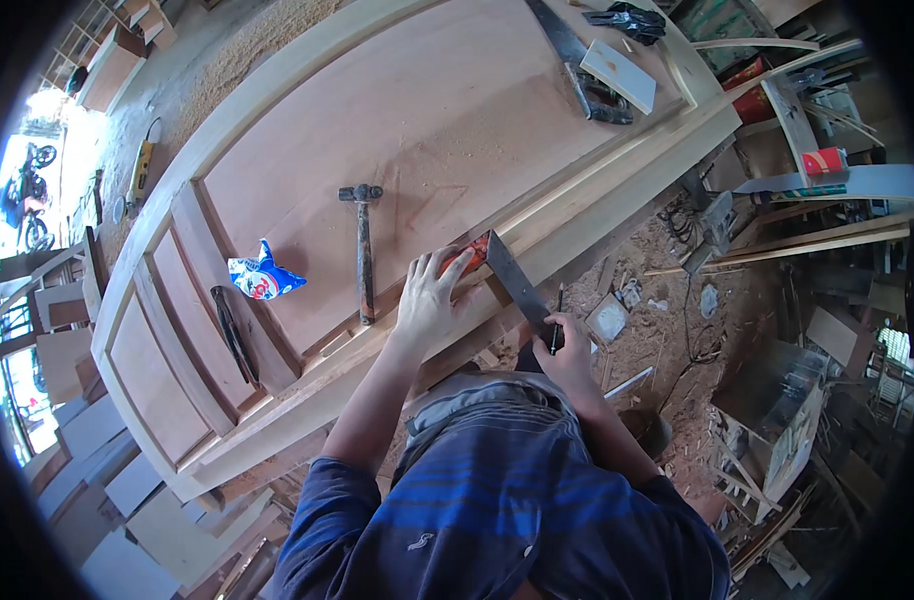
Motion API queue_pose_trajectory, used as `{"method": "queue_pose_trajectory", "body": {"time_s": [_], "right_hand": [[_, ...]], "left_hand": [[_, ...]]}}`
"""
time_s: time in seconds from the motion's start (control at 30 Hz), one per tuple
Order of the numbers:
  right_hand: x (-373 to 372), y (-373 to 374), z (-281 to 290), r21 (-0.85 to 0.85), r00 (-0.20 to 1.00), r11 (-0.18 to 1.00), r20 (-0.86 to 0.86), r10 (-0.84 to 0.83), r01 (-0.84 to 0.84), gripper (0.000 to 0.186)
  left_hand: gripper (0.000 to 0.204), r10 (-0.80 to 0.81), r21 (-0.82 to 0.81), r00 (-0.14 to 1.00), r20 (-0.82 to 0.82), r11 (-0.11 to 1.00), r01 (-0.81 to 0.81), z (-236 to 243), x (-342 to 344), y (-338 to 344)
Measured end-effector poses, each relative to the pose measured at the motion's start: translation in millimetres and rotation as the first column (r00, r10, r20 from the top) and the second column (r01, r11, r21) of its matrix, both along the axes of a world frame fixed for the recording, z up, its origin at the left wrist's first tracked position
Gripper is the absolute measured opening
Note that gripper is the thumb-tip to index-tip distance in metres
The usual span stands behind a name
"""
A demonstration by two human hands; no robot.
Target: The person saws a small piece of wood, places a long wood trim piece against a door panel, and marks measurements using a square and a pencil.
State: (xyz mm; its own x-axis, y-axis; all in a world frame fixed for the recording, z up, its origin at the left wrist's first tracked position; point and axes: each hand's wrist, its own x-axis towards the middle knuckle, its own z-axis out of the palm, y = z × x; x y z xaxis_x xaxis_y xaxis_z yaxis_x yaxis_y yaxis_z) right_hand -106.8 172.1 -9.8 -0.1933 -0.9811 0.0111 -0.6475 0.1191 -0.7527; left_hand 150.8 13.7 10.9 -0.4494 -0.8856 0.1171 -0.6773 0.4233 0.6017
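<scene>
A large panelled wooden door (377, 110) lies flat in front of me. My left hand (429, 295) presses the orange-red handle (466, 256) of a try square against the door's near rail. The square's dark metal blade (517, 284) runs across the rail and out past its near edge. At the blade's lower end, my right hand (567, 352) is closed around a dark pencil (559, 305), its fingers against the blade. Left of my left hand, a hammer (365, 255) rests on the panel. Farther left are a blue-and-white packet (267, 274) and dark pincers (235, 335).
A handsaw (565, 50), a pale board offcut (618, 76) and a black plastic bag (629, 20) lie at the door's far right. Shavings and scraps cover the floor (667, 300). Stacked panels (127, 490) fill the lower left; a yellow power tool (140, 172) lies beyond the door.
</scene>
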Motion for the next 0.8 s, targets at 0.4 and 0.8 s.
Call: {"method": "queue_pose_trajectory", "body": {"time_s": [0.4, 0.8], "right_hand": [[-3, 7, 9, 0.169, 0.993, 0.986, 0.117, -0.025, 0.005, 0.044], [9, 16, -17, 0.067, 0.992, 0.998, 0.128, -0.006, -0.002, 0.041]], "left_hand": [[0.060, 0.001, -0.055, 1.000, -0.023, 0.998, -0.002, -21, -3, 4], [0.050, 0.086, -0.101, 0.995, -0.050, 0.991, -0.091, -18, -3, 6]]}}
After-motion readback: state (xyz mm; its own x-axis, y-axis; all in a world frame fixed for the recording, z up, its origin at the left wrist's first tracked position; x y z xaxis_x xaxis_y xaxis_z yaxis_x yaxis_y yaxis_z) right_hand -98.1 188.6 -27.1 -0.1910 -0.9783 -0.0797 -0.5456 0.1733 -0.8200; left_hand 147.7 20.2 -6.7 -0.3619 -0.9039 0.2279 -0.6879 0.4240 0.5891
